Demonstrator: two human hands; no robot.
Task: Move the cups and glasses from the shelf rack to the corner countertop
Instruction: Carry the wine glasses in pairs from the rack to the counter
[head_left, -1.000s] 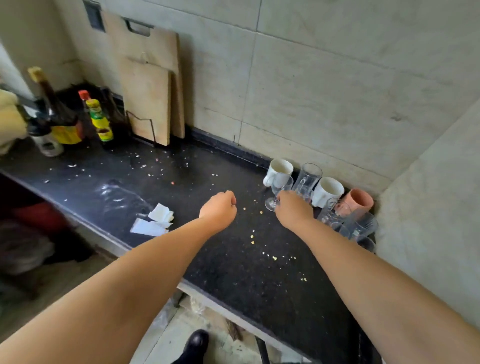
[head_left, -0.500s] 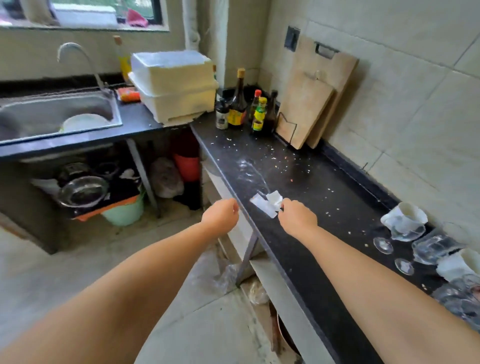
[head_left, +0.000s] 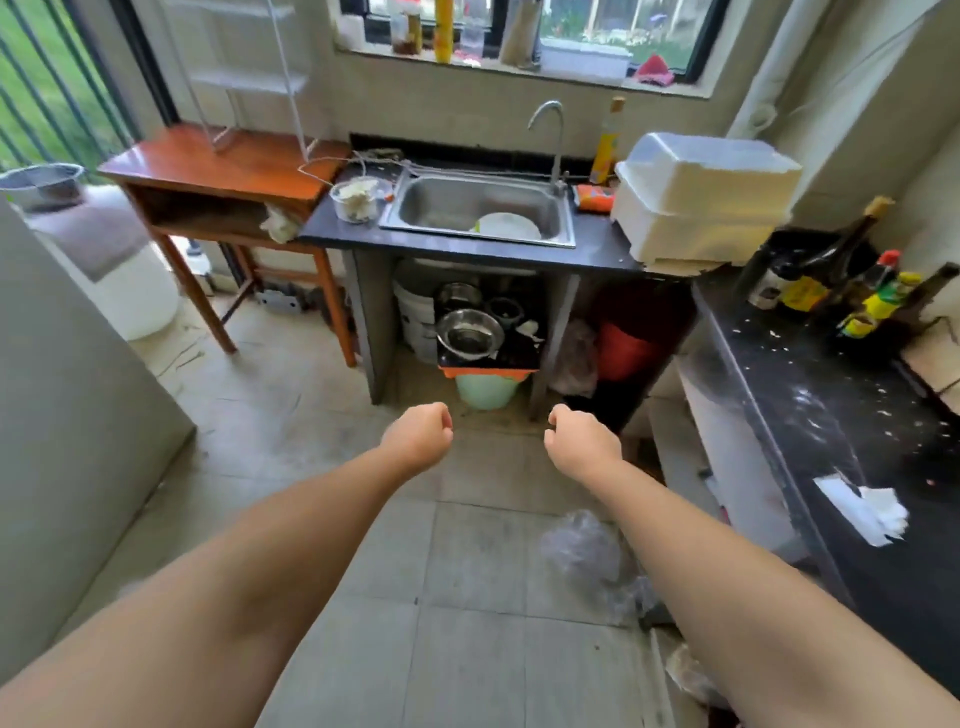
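Observation:
No cups or glasses show in this view. My left hand (head_left: 418, 436) and my right hand (head_left: 579, 441) reach out side by side over the tiled floor, fingers loosely curled, holding nothing. A white wire shelf rack (head_left: 249, 78) stands on a wooden table (head_left: 223, 166) at the far left, its shelves blurred. The black countertop (head_left: 831, 415) runs along the right edge; its corner end lies out of frame.
Ahead is a steel sink (head_left: 478, 208) with a white plate in it, pots stored below. A white lidded box (head_left: 706, 197) and sauce bottles (head_left: 878, 301) sit on the counter. Paper scraps (head_left: 862, 506) lie near its edge. A clear plastic bag (head_left: 582, 545) lies on the floor. A grey cabinet (head_left: 67, 415) stands left.
My view has swung left, away from the corner where the cups and glasses stand, to the sink and wooden table. Both hands left the counter and now hang empty over the floor.

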